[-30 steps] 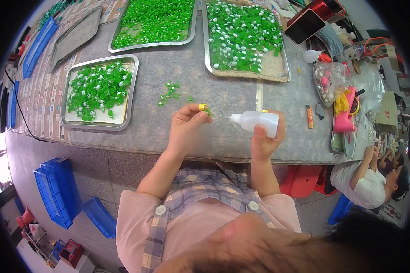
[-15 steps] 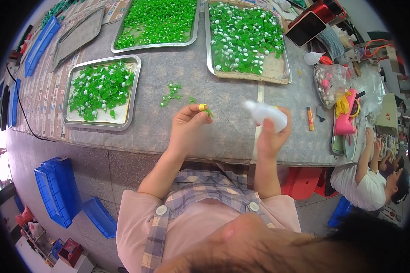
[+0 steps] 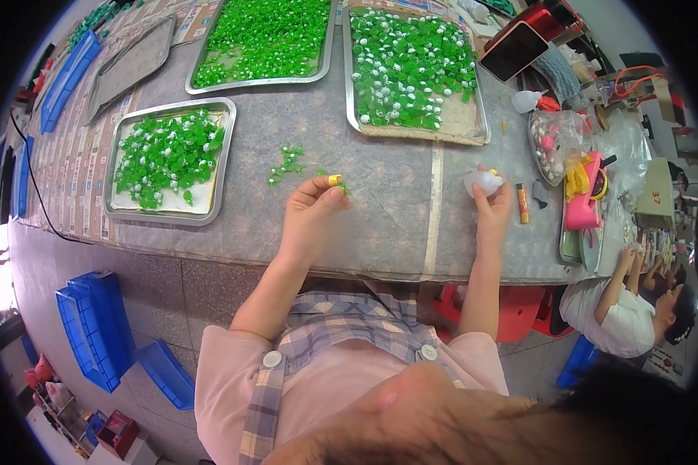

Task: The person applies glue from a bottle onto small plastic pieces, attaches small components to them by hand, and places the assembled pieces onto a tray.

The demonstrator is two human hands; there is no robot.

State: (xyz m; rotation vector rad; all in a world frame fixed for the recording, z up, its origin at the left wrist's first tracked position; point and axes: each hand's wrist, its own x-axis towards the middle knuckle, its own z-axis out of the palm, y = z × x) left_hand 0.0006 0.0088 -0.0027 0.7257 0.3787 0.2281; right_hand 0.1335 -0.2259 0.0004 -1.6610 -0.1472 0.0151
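Swung round since a second ago: bottle (image 3: pixel 482 183), then lying level with its nozzle aimed left at the left hand, now bunched in the right hand (image 3: pixel 492 208) with only its rounded white end showing above the fingers. Long axis no longer readable; nozzle hidden, so its direction cannot be told. Right grip clamped on the bottle, thumb and fingers wrapped round it, a yellow guard on one fingertip. Held just above the worktop (image 3: pixel 395 201), right of the pale tape strip.

Left hand (image 3: pixel 312 209) much where it was, raised over the worktop's near half. Left grip together, thumb and forefinger pinched on a tiny green piece (image 3: pixel 341 187), too small to make out in shape or heading. Yellow guard (image 3: pixel 334 180) on the forefinger tip.

Loose green pieces (image 3: pixel 287 163) scattered just beyond the left hand. Near tray (image 3: pixel 124 213) to the left, part filled with green and white pieces. Far tray (image 3: pixel 477 116) ahead of the right hand, likewise filled. Small orange tube (image 3: pixel 523 203) just right of the right hand. Another person (image 3: pixel 620 306) seated at the far right edge.
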